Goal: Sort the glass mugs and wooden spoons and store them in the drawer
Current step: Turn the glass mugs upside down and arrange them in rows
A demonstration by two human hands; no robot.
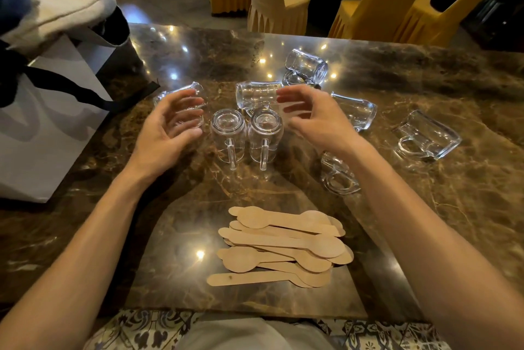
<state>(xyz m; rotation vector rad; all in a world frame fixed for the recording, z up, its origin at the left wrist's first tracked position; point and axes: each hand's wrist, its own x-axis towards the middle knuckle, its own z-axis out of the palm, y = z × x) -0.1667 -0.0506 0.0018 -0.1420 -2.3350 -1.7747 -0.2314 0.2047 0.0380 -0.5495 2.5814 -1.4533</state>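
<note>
Two glass mugs (228,134) (265,134) stand upside down side by side at the table's middle, handles toward me. Several more glass mugs lie on their sides around them: one (256,93) just behind, one (304,67) further back, one (355,110) and one (425,135) to the right, one (337,176) under my right forearm, and one (195,91) behind my left hand. My left hand (170,125) hovers open left of the upright pair. My right hand (314,117) hovers open to their right. A pile of flat wooden spoons (283,246) lies near me.
The brown marble table (425,207) carries everything. A white paper bag with black handles (48,128) stands at the left edge, with grey cloth above it. Yellow covered chairs (382,6) stand beyond the far edge. No drawer is in view.
</note>
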